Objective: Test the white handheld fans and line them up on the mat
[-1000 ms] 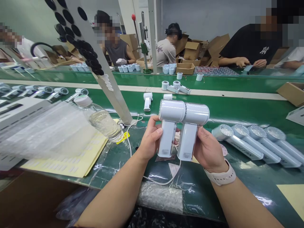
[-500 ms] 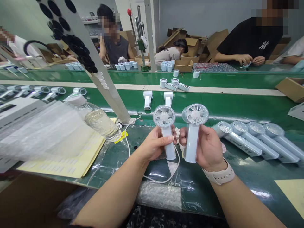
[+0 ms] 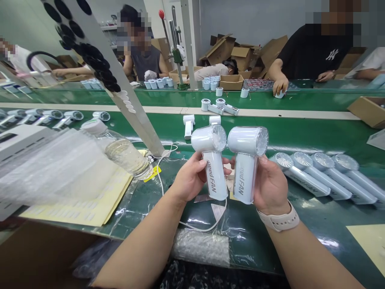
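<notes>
So we've got two handheld fans up in front of us, over the near edge of the counter: left hand wrapped around the handle of the left fan, right hand around the handle of the right fan. Looks to us like a look-over step, both held side by side with the lettering showing. The next move probably calls for a steady hold on each handle and not letting the heads knock, since they're just beside each other; can't tell if they touch. Looks-wise, both are pale bluish white and glossy, seemingly under clear film, near upright, with fat barrel heads whose round ends face rightward. Grey letters run down the handles: "peed FAN" on one, "eed FAN" on the other. Matching row of fans lies on the right.
</notes>
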`<act>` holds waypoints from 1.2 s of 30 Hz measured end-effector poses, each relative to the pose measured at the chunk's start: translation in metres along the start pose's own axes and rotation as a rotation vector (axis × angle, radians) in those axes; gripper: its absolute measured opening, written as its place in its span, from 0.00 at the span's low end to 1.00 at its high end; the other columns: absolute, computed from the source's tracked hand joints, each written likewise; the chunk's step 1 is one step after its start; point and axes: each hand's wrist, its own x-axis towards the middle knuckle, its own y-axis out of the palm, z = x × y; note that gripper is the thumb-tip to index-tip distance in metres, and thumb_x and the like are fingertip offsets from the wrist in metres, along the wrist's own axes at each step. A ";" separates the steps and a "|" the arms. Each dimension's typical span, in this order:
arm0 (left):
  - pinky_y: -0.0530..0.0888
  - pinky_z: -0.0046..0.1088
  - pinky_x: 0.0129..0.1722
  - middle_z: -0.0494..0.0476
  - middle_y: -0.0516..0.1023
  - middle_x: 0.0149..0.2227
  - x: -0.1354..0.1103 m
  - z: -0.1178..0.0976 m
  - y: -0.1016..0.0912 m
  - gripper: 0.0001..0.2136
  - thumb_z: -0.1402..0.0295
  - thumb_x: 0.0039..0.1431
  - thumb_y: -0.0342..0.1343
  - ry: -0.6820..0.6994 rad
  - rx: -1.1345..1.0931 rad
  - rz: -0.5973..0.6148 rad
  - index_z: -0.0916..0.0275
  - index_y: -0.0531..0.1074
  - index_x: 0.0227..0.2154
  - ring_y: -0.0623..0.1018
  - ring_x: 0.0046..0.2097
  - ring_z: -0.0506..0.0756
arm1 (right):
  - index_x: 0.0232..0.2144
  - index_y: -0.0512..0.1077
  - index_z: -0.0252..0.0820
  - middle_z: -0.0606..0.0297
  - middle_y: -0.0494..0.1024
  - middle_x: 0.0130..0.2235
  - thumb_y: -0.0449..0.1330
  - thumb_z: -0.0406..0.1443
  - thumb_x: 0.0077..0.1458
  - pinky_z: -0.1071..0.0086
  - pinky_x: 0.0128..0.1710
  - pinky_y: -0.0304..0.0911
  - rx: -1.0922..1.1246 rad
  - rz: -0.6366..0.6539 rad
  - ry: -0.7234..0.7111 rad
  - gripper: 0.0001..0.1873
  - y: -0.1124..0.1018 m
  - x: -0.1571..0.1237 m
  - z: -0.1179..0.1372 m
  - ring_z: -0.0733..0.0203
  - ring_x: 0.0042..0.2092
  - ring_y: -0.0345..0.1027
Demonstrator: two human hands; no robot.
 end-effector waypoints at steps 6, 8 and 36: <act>0.80 0.37 0.37 0.60 0.82 0.42 -0.001 -0.001 -0.003 0.28 0.55 0.48 0.70 -0.017 0.076 -0.019 0.58 0.66 0.49 0.84 0.38 0.60 | 0.44 0.72 0.54 0.63 0.81 0.36 0.58 0.47 0.55 0.53 0.36 0.71 -0.053 0.057 -0.003 0.15 0.002 0.000 -0.001 0.50 0.36 0.76; 0.80 0.34 0.33 0.60 0.83 0.41 -0.002 -0.001 -0.005 0.30 0.53 0.47 0.70 -0.013 0.104 -0.026 0.56 0.64 0.49 0.84 0.38 0.60 | 0.44 0.72 0.54 0.64 0.81 0.36 0.58 0.46 0.55 0.53 0.36 0.72 -0.061 0.045 -0.025 0.14 0.002 0.001 -0.002 0.49 0.38 0.76; 0.72 0.38 0.52 0.60 0.78 0.52 -0.001 -0.003 -0.015 0.20 0.63 0.52 0.67 0.426 0.792 0.033 0.57 0.73 0.48 0.77 0.53 0.61 | 0.51 0.66 0.50 0.58 0.76 0.56 0.71 0.29 0.45 0.48 0.61 0.59 -0.658 0.297 -0.498 0.32 -0.021 0.006 0.004 0.45 0.61 0.65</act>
